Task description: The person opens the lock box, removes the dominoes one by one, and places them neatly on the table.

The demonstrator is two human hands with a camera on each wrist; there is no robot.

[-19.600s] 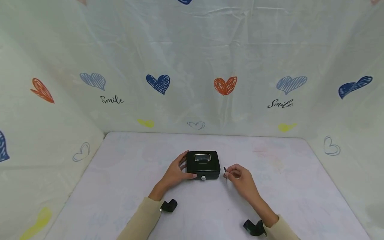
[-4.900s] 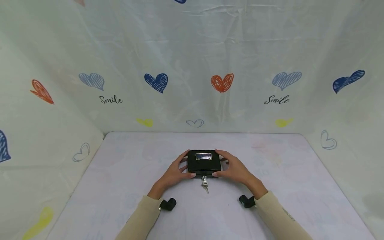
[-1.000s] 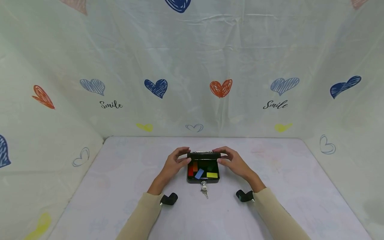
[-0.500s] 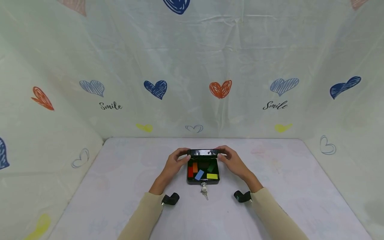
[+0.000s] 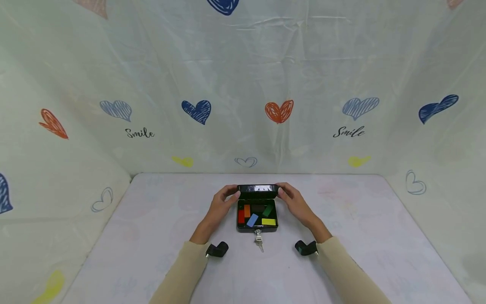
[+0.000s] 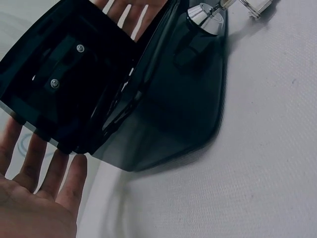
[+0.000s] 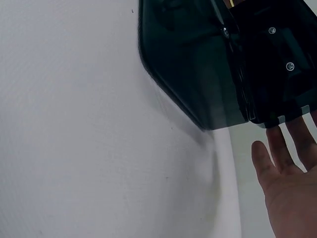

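A small black cash box (image 5: 239, 229) stands on the table with its lid (image 5: 258, 194) raised and its inside showing. My left hand (image 5: 219, 207) holds the lid's left end, thumb in front and fingers behind. At the right end, my right hand (image 5: 300, 209) holds it the same way. Small flat pieces lie in the box: red (image 5: 241, 216), orange (image 5: 247, 211), blue (image 5: 252, 220), yellow (image 5: 268, 221) and green (image 5: 267, 210). Keys (image 5: 260, 244) hang from the silver lock (image 6: 205, 19) at the front. Both wrist views show fingertips along the lid's side edges.
The white table (image 5: 152, 253) reaches back to a pale curtain (image 5: 243, 63) printed with hearts and the word Smile. Black wrist cameras (image 5: 217, 249) sit at both cuffs.
Earlier the box was closed, with the keys in my right hand, then in the lock. Over the last second both hands have swung the lid farther up and back, exposing more of the inside.
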